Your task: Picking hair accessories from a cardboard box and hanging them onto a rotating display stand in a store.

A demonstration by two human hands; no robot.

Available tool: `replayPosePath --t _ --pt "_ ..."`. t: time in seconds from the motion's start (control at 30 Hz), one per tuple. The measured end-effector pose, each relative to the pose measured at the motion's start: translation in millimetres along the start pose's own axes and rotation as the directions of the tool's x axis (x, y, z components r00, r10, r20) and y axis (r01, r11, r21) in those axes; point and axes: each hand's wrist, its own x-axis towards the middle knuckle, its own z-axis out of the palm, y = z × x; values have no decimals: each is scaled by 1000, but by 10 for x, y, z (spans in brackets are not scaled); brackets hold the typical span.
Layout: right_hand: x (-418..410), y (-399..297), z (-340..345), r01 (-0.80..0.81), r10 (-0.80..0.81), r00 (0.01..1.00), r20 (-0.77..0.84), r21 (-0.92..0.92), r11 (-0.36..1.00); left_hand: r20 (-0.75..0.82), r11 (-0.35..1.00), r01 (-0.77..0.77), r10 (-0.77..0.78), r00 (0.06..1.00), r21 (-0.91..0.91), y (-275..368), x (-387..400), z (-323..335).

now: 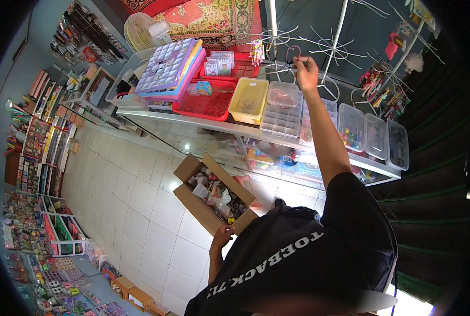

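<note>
My right hand (307, 73) reaches out over the glass counter. Its fingertips pinch a dark braided bracelet (293, 50), whose loop rises beside a white wire display stand (273, 37). Another beaded bracelet (271, 51) hangs on that stand, along with a bunch of colourful strands (256, 52). Low in the view, my left hand (222, 236) is at the near corner of an open cardboard box (195, 215), fingers bent. Whether those fingers hold anything is unclear. Inside the box lie many small items in plastic bags (215, 193), with a yellow piece (231, 221) near the hand.
Along the glass counter (203, 122) stand red baskets (205, 104), a yellow container (249, 98), a compartment box (280, 118) and lidded clear boxes (351, 126). More wire stands (331, 49) rise behind. A fan (144, 31) is at the back; stocked shelves (41, 138) line the left.
</note>
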Motion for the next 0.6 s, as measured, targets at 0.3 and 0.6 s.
replayPosePath --t 0.3,0.6 --pt "265 69 23 63 -2 991 132 -462 885 -7 1000 15 -15 1000 25 26 5 41" --pt "93 38 263 270 -166 956 241 -503 821 18 997 -19 21 1000 -79 -111 157 79"
